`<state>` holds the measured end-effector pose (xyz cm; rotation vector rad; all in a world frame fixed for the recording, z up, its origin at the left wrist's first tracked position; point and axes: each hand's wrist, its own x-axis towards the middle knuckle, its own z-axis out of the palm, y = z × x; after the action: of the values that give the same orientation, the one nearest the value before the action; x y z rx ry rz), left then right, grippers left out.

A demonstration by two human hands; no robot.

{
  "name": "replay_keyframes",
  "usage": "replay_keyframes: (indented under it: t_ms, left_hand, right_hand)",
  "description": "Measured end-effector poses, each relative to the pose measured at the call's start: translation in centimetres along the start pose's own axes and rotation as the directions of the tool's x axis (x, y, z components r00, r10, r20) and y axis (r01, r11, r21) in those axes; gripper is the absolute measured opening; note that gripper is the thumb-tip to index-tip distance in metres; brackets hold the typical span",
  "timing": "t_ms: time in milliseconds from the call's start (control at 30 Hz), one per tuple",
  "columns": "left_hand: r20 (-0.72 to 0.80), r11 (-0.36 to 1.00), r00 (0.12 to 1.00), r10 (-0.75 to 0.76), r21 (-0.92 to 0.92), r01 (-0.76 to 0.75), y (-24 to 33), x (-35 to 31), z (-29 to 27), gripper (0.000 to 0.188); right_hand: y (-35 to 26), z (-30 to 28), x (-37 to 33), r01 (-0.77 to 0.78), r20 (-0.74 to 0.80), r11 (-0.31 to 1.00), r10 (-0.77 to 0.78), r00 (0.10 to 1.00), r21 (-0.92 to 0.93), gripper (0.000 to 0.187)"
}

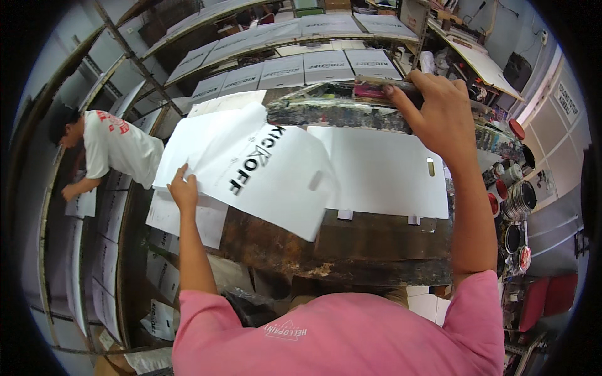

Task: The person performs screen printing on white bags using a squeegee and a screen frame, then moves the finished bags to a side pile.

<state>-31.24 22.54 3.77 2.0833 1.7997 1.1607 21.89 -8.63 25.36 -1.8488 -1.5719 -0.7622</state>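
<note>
My left hand [183, 187] pinches the left edge of a white carrier bag [276, 182] with black print and a cut-out handle slot. The bag bends in the air, slightly blurred, its near corner hanging over the dark table. Beneath its left part lies a stack of white sheets [179, 141]. Up at the far right, my right hand [442, 113] grips the near bar of a paint-smeared screen-printing frame [338, 116], which is tilted up. A blank white bag [382, 169] with a handle slot lies flat below the frame, beside small white tabs [345, 214] at its near edge.
The dark, stained table [269, 241] spans the middle. Racks behind and at left carry several printed white bags [282, 72]. A co-worker [119, 144] leans to the left rack, hand on a printed bag. Ink cans [519, 195] stand at right, near a red chair [552, 297].
</note>
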Motion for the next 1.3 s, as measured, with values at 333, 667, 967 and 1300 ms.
replay_keyframes:
  t_ms: [333, 667, 967, 1300]
  left_hand:
    - [0.446, 0.068, 0.709, 0.546, -0.867, 0.494, 26.8, -19.7, 3.9, 0.090]
    - [0.944, 0.052, 0.328, 0.027, -0.329, 0.943, 20.8, -29.8, 9.0, 0.116]
    - [0.958, 0.004, 0.261, -0.114, -0.262, 0.965, 19.9, -29.0, 9.3, 0.121]
    - [0.949, -0.014, 0.251, -0.190, -0.258, 0.966, 20.4, -29.3, 9.3, 0.119]
  right_hand:
    - [1.1, 1.6, -6.1, 0.064, 0.170, 0.998, -0.061, 0.984, -0.009, 0.063]
    - [12.0, 19.2, -14.4, -0.010, 0.445, 0.915, -0.186, 0.876, 0.402, 0.036]
    - [17.9, 37.7, -4.2, 0.053, 0.402, 0.995, -0.081, 0.912, 0.081, 0.030]
    - [10.7, 30.3, -12.1, 0.088, 0.425, 0.993, -0.111, 0.898, 0.072, 0.039]
